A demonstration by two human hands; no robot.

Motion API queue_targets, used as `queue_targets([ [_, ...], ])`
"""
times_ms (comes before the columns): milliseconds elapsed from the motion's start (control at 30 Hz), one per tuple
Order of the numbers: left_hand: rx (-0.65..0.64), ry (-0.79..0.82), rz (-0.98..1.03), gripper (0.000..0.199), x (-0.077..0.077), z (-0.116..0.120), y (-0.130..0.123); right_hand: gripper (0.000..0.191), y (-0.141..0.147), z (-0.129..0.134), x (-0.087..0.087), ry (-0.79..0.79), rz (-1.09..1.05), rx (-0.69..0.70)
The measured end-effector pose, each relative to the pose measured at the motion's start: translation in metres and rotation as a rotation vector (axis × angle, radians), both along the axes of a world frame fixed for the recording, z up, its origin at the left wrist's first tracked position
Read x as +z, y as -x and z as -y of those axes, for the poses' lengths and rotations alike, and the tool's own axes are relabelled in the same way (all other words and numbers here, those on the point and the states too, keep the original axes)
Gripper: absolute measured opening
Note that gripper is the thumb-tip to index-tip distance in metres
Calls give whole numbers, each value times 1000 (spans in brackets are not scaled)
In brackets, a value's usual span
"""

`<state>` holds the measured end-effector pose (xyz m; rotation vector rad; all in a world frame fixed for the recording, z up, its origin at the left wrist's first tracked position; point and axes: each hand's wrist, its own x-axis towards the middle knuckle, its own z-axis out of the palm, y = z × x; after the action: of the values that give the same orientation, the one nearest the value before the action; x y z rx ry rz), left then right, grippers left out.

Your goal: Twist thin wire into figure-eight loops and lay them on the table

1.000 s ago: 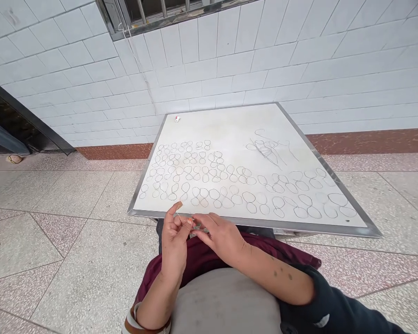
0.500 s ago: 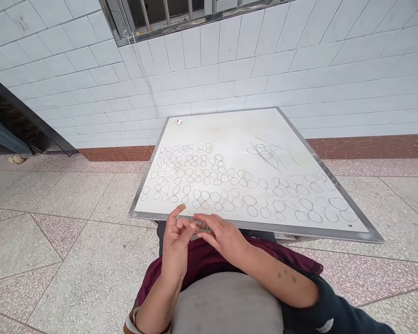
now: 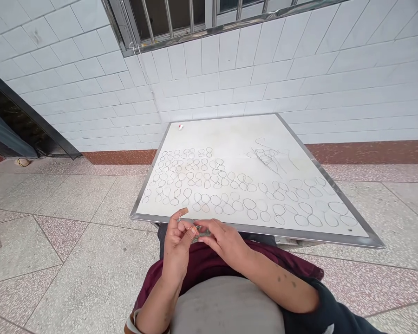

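Low in front of my body, just past the near edge of the white board (image 3: 230, 134), both hands meet over a thin wire (image 3: 199, 227). My left hand (image 3: 177, 243) pinches the wire between thumb and fingers, and a bit of it curves by the raised index finger. My right hand (image 3: 225, 237) has thumb and fingers closed on the other side of the same wire. Its exact shape is too fine to make out. Several rows of figure-eight wire loops (image 3: 202, 202) lie along the board's left and near sides. A loose tangle of wire pieces (image 3: 266, 158) lies at right.
A small red-and-white object (image 3: 180, 127) sits at the board's far left corner. Behind the board stands a white tiled wall (image 3: 226, 90) with a barred window (image 3: 191, 18). Dark red cloth (image 3: 209, 255) covers my lap. Speckled floor tiles (image 3: 90, 260) surround the board.
The view has tilted up slightly, so the board and the wall sit a little lower. Both hands stay together on the wire, with only small finger shifts.
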<state>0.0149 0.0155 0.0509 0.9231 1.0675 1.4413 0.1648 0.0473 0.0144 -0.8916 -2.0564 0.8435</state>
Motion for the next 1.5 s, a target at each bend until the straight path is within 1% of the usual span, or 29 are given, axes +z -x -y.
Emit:
queue_targets([
  [100, 1, -5, -80, 47, 3, 2, 3, 32, -4, -2, 7, 262, -165, 55],
  [167, -30, -5, -156, 51, 7, 5, 4, 25, -5, -3, 13, 385, -245, 34],
  [267, -71, -15, -295, 53, 10, 8, 5, 18, -5, -5, 18, 446, -289, 5],
  [433, -29, -46, -524, 52, 7, 11, 5, 16, -1, -3, 19, 546, -314, -5],
  [600, -35, -77, -627, 50, -1, 9, 7, 15, -2, -3, 15, 521, -241, -8],
  [767, -107, -87, -644, 55, -3, 6, 10, 17, -4, -8, 13, 498, -243, 45],
  [900, -140, -106, -707, 56, -4, 4, 11, 19, -4, -9, 14, 394, -213, 51],
  [1000, -138, -106, -745, 54, -5, 3, 12, 18, -4, -7, 14, 302, -161, 17],
  [1067, -142, -78, -699, 55, -6, 2, 12, 16, -5, -7, 14, 260, -142, -5],
  [1133, -158, -41, -602, 56, -6, 1, 11, 13, -5, -7, 13, 232, -145, -11],
  [1233, -191, 5, -452, 56, -5, 1, 10, 11, -6, -7, 13, 237, -190, 8],
  [1300, -209, 22, -398, 57, -5, 1, 10, 11, -6, -8, 13, 264, -224, 13],
  [1400, -230, 34, -367, 58, -5, 0, 9, 7, -5, -10, 10, 354, -287, 14],
  [1500, -243, 41, -332, 58, -6, 0, 8, 8, -3, -12, 9, 431, -328, 32],
])
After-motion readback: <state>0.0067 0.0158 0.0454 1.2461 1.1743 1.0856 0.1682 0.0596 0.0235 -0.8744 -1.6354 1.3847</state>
